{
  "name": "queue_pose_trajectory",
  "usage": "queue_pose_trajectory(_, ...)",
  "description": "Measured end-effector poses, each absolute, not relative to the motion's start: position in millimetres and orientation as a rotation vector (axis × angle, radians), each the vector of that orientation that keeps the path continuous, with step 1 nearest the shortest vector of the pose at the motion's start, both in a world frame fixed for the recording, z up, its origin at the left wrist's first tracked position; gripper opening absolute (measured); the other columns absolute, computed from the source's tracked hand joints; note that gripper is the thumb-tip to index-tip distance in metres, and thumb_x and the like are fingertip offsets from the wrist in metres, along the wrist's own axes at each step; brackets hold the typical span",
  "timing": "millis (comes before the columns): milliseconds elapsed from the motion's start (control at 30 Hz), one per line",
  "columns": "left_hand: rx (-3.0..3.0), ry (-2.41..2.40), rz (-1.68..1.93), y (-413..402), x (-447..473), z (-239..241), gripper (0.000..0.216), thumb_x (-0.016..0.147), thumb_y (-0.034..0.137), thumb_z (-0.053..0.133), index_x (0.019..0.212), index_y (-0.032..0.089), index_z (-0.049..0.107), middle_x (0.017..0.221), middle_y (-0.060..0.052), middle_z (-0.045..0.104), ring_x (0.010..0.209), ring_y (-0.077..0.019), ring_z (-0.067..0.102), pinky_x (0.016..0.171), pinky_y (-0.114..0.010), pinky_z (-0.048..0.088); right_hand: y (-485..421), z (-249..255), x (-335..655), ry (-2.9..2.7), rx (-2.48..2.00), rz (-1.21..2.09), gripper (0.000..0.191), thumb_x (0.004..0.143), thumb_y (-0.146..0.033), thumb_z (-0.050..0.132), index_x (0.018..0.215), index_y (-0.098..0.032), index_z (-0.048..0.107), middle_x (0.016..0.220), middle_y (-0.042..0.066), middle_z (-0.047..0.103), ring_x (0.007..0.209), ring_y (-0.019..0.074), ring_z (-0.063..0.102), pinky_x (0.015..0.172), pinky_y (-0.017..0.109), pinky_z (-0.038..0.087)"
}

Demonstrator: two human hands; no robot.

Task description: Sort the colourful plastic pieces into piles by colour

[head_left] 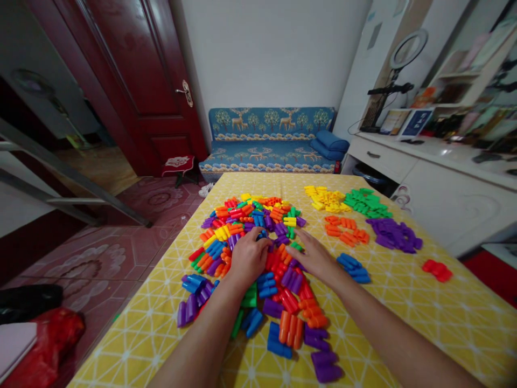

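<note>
A large mixed heap of colourful plastic building blocks, each like short tubes joined side by side, spreads over the middle of the table. Into this heap reaches my left hand, its fingers closed around a blue block that is mostly hidden. My right hand lies at the heap's right side with fingers apart, close to a green block and purple ones. Sorted groups lie to the right: yellow blocks, green blocks, orange blocks, purple blocks, blue blocks and red blocks.
A yellow patterned cloth covers the table. Behind it stands a blue sofa. At the right is a white cabinet with a ring light. On the left are a red door, a small stool and bags.
</note>
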State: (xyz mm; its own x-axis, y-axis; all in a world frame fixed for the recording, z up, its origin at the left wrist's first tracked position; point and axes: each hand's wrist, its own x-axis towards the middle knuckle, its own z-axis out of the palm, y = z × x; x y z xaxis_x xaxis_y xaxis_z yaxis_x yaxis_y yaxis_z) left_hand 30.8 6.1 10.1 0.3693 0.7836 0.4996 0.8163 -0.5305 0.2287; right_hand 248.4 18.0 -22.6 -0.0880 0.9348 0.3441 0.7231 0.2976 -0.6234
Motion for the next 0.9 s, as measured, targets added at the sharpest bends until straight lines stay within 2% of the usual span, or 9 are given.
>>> queue_pose_trajectory(67,-2.553,-1.489,-0.886,6.1,30.8,9.9,0.024,0.088,0.016,0.051,0.096,0.024,0.073,0.12,-0.006,0.059,0.095,-0.0203,0.064,0.081,-0.032,0.054,2.5,-26.7,239.9,-1.864,-1.497,0.382,0.055,0.079,-0.043,0.062,0.127,-0.018,0.058,0.136,0.015,0.055,0.129,0.031,0.048,0.109,0.052,0.036)
queue_pose_trajectory(200,-2.549,-1.5,-0.893,6.4,31.1,9.6,0.026,0.088,0.016,0.052,0.1,0.025,0.072,0.12,-0.006,0.06,0.095,-0.0196,0.064,0.081,-0.031,0.053,-8.9,-28.4,230.2,-1.788,-1.418,0.411,0.047,0.077,-0.021,0.056,0.124,-0.019,0.061,0.132,0.011,0.058,0.126,0.0243,0.051,0.11,0.045,0.038)
queue_pose_trajectory(267,-2.543,-1.511,-0.891,6.8,31.3,9.2,0.027,0.087,0.015,0.052,0.102,0.025,0.072,0.121,-0.006,0.06,0.096,-0.02,0.064,0.082,-0.031,0.053,-9.8,-26.7,227.5,-1.745,-1.374,0.438,0.046,0.075,-0.016,0.054,0.119,-0.02,0.063,0.128,0.009,0.06,0.124,0.0222,0.054,0.11,0.043,0.039)
queue_pose_trajectory(500,-2.534,-1.502,-0.881,7.7,31.0,7.7,0.029,0.087,0.014,0.053,0.107,0.026,0.07,0.121,-0.006,0.06,0.096,-0.0198,0.064,0.08,-0.031,0.054,-11.4,-18.7,223.2,-1.846,-1.183,0.554,0.053,0.079,-0.019,0.058,0.132,-0.026,0.056,0.132,0.006,0.059,0.122,0.0222,0.054,0.107,0.044,0.041)
queue_pose_trajectory(633,-2.532,-1.488,-0.884,7.4,30.6,7.3,0.029,0.087,0.015,0.053,0.107,0.027,0.07,0.119,-0.005,0.06,0.096,-0.0195,0.064,0.08,-0.03,0.054,-13.0,-14.7,221.2,-1.899,-1.109,0.441,0.044,0.077,-0.013,0.06,0.118,-0.029,0.066,0.121,0.004,0.063,0.116,0.0221,0.056,0.104,0.043,0.043)
queue_pose_trajectory(767,-2.522,-1.479,-0.879,7.9,30.5,6.1,0.026,0.089,0.017,0.053,0.106,0.027,0.071,0.117,-0.005,0.061,0.093,-0.0187,0.064,0.078,-0.029,0.054,-17.0,-10.8,218.6,-1.778,-1.148,0.414,0.044,0.074,-0.013,0.063,0.116,-0.028,0.066,0.111,0.005,0.062,0.107,0.0209,0.059,0.095,0.038,0.049)
queue_pose_trajectory(900,-2.525,-1.479,-0.848,8.6,30.0,6.0,0.026,0.089,0.02,0.052,0.105,0.027,0.071,0.117,-0.006,0.06,0.093,-0.0192,0.064,0.077,-0.029,0.054,-19.5,-5.8,222.6,-1.618,-1.144,0.436,0.037,0.077,-0.016,0.063,0.112,-0.025,0.064,0.108,0.005,0.065,0.101,0.0196,0.062,0.09,0.035,0.051)
